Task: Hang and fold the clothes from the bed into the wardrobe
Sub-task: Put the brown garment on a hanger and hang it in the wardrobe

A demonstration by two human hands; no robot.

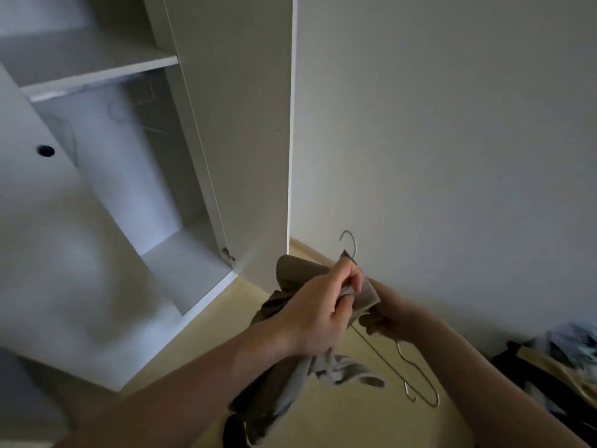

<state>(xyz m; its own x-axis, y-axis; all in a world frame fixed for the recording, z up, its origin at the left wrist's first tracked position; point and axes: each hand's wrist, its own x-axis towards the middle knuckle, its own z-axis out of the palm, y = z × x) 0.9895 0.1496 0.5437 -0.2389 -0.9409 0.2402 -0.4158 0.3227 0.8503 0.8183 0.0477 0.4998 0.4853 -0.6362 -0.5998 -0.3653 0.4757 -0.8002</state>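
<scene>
My left hand (318,313) pinches the top of an olive-brown garment (298,270) that drapes down below my forearm, a grey patterned part showing near the floor. A thin metal hanger (416,367) runs through the cloth; its hook (350,240) sticks up above my fingers. My right hand (386,318) grips the cloth and the hanger from the other side, partly hidden by the fabric. The white wardrobe (135,163) stands open at the left, with a shelf (97,64) above a tall compartment where several bare wire hangers hang faintly.
The wardrobe's open door (252,124) stands edge-on just left of my hands. A plain wall (452,124) fills the right. Wood floor lies below. A heap of clothes (562,360) sits at the right edge.
</scene>
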